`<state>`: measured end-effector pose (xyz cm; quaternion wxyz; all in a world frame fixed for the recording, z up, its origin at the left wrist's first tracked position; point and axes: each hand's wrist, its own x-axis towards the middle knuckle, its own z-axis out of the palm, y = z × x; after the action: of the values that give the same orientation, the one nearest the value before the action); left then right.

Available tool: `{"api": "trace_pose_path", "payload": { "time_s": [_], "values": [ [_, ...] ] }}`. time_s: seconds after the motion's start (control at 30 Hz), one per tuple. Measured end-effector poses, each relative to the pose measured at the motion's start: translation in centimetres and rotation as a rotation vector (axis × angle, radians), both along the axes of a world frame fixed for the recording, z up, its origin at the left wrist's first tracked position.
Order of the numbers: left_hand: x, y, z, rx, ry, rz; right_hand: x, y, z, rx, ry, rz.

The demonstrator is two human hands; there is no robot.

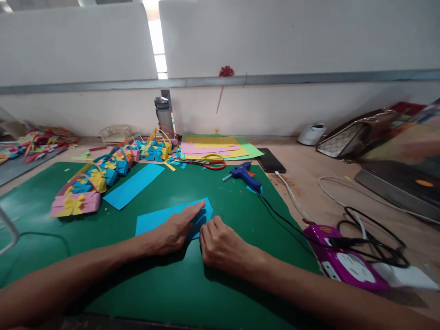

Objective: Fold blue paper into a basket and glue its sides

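Note:
A strip of blue paper [154, 219] lies on the green mat [165, 284] in front of me. My left hand [177, 227] rests on the paper's right half, its fingers stretched out toward the far edge. At the paper's right end, my right hand [218, 243] is closed with fingers curled, seemingly pinching the near corner; its fingertips are partly hidden. A second blue paper strip [134, 185] lies flat farther off to the left. Beyond my right hand, a blue glue gun [245, 176] rests on its side on the mat.
Small paper baskets with bows [77, 204] line the mat's left side. Red-and-yellow-handled scissors [213, 162] lie before stacked coloured paper sheets [209, 145]. On the right are a phone [271, 160], a purple power strip [343, 259] and tangled cables. A bottle [164, 114] stands by the wall.

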<state>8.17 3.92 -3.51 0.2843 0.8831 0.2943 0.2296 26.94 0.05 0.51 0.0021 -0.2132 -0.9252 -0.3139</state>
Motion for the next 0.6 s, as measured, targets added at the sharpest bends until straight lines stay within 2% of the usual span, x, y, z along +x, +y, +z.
{"api": "trace_pose_path", "payload": {
  "time_s": [0.1, 0.2, 0.33, 0.47, 0.6],
  "values": [
    [0.2, 0.3, 0.6, 0.045, -0.036, -0.018, 0.1, 0.1, 0.0, 0.003, -0.009, -0.015],
    [-0.2, 0.6, 2.6, 0.118, -0.057, -0.035, 0.6, 0.3, 0.0, 0.001, -0.007, -0.066],
    [-2.8, 1.3, 4.4, 0.233, -0.094, -0.001, 2.1, 1.4, -0.1, 0.020, -0.005, -0.123],
    [-5.8, 1.0, 3.0, 0.230, -0.028, -0.040, 3.7, 2.9, -0.3, 0.068, 0.012, -0.164],
    [-6.5, 0.1, 1.2, 0.304, 0.087, -0.153, 3.0, 2.4, -0.2, 0.141, 0.084, -0.314]
  ]
}}
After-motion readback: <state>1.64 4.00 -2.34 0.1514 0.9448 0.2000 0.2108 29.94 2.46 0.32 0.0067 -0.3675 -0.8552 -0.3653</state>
